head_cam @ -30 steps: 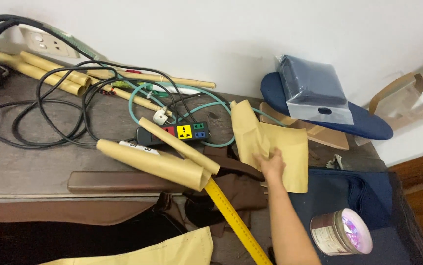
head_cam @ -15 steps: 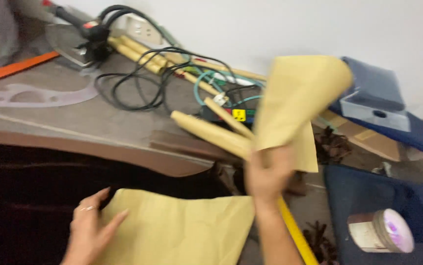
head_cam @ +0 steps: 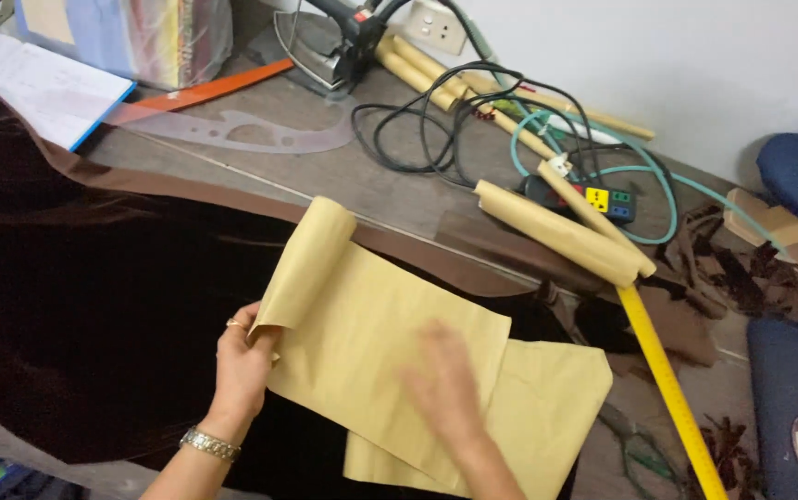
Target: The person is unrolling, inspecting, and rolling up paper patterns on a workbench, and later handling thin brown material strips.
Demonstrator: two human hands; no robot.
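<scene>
My left hand point(head_cam: 242, 366) grips the left edge of a tan paper pattern piece point(head_cam: 362, 324) whose upper end curls up. My right hand point(head_cam: 445, 393), blurred, presses flat on the middle of that piece. A second tan paper piece point(head_cam: 547, 417) lies under it to the right. Both sheets rest on dark brown velvet fabric point(head_cam: 84, 278) spread over the table. A watch and a ring are on my left hand.
Rolled tan paper tubes point(head_cam: 556, 231) and a yellow ruler point(head_cam: 667, 389) lie to the right. Behind are tangled black and teal cables point(head_cam: 445, 120), a power strip point(head_cam: 603, 199), an iron point(head_cam: 334, 46), a clear curve ruler point(head_cam: 232, 130) and an orange ruler point(head_cam: 223, 85). Fabric scraps point(head_cam: 741, 268) lie far right.
The view has swung left onto the brown fabric. My right hand brought the raised paper piece down and now presses it flat; my left hand moved onto its left edge.
</scene>
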